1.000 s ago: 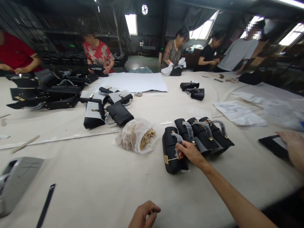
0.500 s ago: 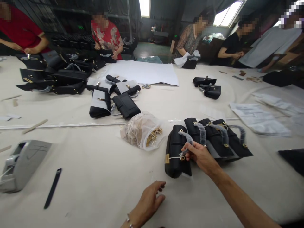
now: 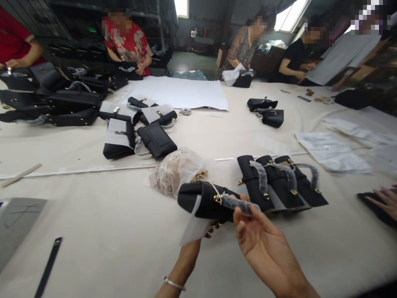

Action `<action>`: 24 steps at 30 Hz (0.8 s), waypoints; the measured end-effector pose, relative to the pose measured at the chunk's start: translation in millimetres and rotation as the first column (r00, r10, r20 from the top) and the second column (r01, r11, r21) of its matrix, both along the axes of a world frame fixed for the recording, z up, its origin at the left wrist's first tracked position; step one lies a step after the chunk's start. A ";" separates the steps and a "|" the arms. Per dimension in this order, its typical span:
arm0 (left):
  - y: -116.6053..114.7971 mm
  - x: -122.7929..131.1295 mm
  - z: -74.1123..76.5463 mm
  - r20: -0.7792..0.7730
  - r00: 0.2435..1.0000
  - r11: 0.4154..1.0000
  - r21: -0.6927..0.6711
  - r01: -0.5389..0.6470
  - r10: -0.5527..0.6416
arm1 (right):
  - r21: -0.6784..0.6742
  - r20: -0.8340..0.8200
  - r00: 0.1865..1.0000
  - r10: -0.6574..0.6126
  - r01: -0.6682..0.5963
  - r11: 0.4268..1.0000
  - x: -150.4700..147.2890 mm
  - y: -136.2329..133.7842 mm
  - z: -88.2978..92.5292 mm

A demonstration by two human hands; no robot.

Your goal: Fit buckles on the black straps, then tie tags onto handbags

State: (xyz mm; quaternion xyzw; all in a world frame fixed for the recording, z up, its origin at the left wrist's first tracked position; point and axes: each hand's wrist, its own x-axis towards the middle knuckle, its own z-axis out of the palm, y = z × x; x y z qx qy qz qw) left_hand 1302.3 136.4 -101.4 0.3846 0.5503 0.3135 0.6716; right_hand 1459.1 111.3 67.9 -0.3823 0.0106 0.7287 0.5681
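A black handbag [image 3: 203, 203] is lifted and tilted in front of me, with a sheet of white tissue [image 3: 194, 225] hanging from it. My right hand [image 3: 259, 238] pinches its plastic-wrapped handle [image 3: 240, 205]. Below the bag, my left hand [image 3: 198, 242] grips its underside; the tissue and the bag hide most of those fingers. A pale string is tied at the gold ring of the handle. Just behind lies a translucent bag [image 3: 175, 167] of strung tan tags. To the right, a row of black handbags [image 3: 256, 182] stands with wrapped handles upward.
Several black handbags [image 3: 156, 140] lie mid-left, with a larger pile [image 3: 72, 103] beyond. A black strap [image 3: 49, 267] and a grey machine [image 3: 18, 225] are at left. White sheets [image 3: 331, 153] lie at right, near another person's hand [image 3: 384, 203]. Co-workers stand across the table.
The nearest handbag has been lifted from the row's left end and turned sideways. My left hand has moved up under it. My right hand still has the handle. The view has shifted right.
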 end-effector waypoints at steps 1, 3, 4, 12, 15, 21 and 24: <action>6.8 3.1 5.7 -0.004 1.000 1.000 0.000 -0.016 0.016 | 0.016 0.005 0.999 -0.047 0.047 0.999 4.1 8.1 -2.3; 20.7 9.8 18.5 -0.002 1.000 0.998 0.061 -0.025 0.026 | 0.032 0.015 0.991 -0.135 0.135 0.990 13.6 26.4 -10.7; 27.8 13.8 24.3 0.014 1.000 0.994 0.109 -0.030 0.028 | 0.033 0.023 0.985 -0.174 0.173 0.984 18.2 35.8 -16.6; 26.7 60.3 -7.2 -0.085 0.986 0.962 0.246 -0.119 0.143 | 0.123 0.325 0.941 -0.096 0.059 0.991 33.1 45.4 -48.2; -4.0 71.7 -41.0 -0.149 0.981 0.976 0.196 -0.094 0.125 | 0.004 0.684 0.695 0.222 -0.307 0.952 60.4 17.1 -38.4; -5.1 85.4 -58.1 -0.056 0.998 0.983 0.184 -0.012 0.023 | 0.283 0.885 -0.417 -0.207 0.128 0.951 224.4 32.8 -43.8; 30.3 95.7 -49.1 -0.093 0.994 0.971 0.226 0.077 -0.057 | 0.067 0.961 -0.278 0.002 0.241 0.968 317.1 66.6 -69.2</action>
